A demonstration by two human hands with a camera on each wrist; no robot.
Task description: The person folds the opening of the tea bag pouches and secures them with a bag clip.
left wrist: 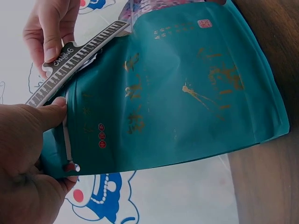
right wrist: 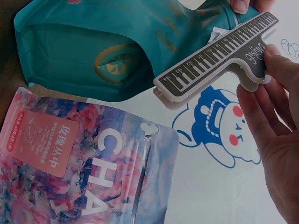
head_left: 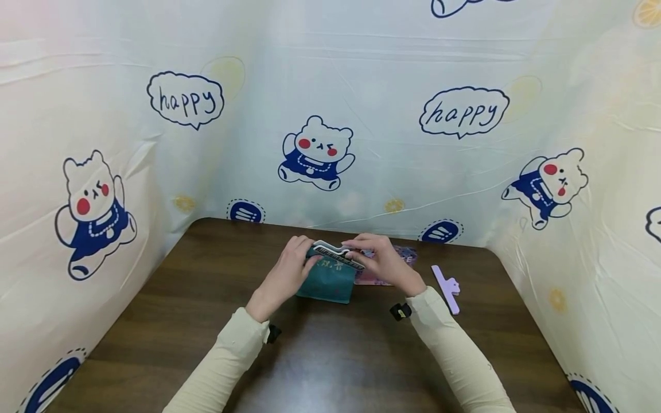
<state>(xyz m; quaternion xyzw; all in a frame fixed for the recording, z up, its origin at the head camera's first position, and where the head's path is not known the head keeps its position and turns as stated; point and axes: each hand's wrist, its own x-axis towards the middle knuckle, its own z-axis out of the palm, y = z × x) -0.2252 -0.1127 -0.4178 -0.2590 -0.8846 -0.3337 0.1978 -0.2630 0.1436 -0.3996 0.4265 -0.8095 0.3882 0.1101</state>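
Note:
My left hand (head_left: 289,274) pinches a top corner of a teal pouch (head_left: 326,285) that has gold lettering on its front. In my right hand (head_left: 386,263), thumb and fingers squeeze the handle of a black-and-white bag clip (right wrist: 215,56) printed with piano keys. The clip lies slantwise along the pouch's top edge, overlapping it in the left wrist view. Whether its jaws are clamped on the pouch cannot be told. The left wrist view shows the left thumb near the clip's end.
A pink and blue patterned pouch (right wrist: 103,158) lies right of the teal one, partly behind my right hand in the head view. Farther right, a lilac clip (head_left: 446,289) lies on the brown table (head_left: 196,332). Printed cloth (head_left: 320,74) surrounds the table's back and sides.

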